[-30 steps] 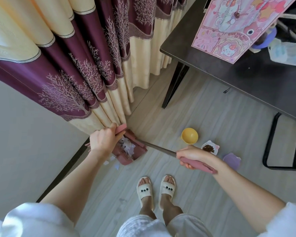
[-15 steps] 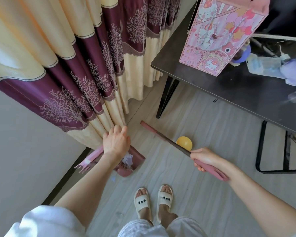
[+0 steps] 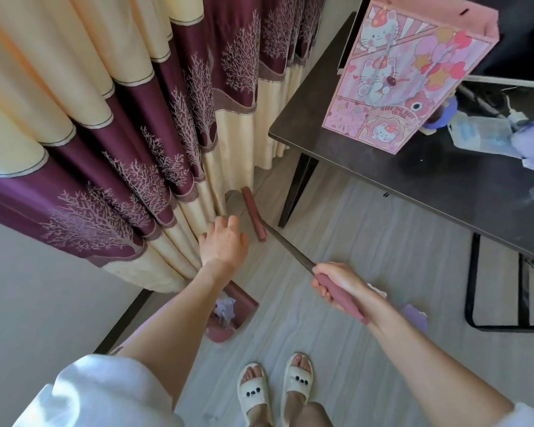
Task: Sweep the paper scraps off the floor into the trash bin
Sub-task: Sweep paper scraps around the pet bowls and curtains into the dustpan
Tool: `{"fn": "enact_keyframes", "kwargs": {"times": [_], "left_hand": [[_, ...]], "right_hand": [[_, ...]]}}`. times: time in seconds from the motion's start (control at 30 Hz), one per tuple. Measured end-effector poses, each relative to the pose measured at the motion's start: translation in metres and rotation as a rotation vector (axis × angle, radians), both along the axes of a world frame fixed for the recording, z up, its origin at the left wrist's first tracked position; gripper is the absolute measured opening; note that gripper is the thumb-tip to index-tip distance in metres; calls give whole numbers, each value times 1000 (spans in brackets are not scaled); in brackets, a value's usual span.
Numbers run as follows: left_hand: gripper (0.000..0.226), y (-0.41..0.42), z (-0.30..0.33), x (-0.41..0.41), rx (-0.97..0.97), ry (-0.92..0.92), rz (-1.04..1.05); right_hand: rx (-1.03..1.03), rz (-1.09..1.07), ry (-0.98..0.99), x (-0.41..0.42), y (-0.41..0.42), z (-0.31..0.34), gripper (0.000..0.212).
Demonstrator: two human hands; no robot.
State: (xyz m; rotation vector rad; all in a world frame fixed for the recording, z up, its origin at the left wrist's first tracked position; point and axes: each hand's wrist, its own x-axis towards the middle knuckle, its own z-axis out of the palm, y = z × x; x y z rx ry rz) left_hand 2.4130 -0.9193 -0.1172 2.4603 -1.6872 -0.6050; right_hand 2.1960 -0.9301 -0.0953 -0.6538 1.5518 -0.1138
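Scraps [image 3: 224, 306] already lay in the dustpan [image 3: 228, 318] beside the curtain [image 3: 136, 143]; no bin showed. Right hand [image 3: 336, 283] gripped the broom [image 3: 285, 246]; left hand [image 3: 222, 241] reached, fingers spread and empty.

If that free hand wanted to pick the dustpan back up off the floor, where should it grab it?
Probably by the long handle that runs back from the dustpan toward the wall, coming from above. The left forearm hides most of it. Lifting there likely keeps the pan level, so the paper scraps stay inside.
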Motion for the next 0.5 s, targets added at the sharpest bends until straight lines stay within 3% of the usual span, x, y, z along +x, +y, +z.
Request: {"fn": "enact_keyframes", "kwargs": {"times": [0.2,0.37,0.5], "left_hand": [[44,-55,-35,18,6,-169,-27],[56,-108,-98,39,24,-407,-136],[64,-141,-157,69,87,-590,-147]], "right_hand": [[-264,32,18,63,-47,-46,24],[-419,202,213,93,-109,-128,15],[-495,289,335,113,-158,-201,23]]}}
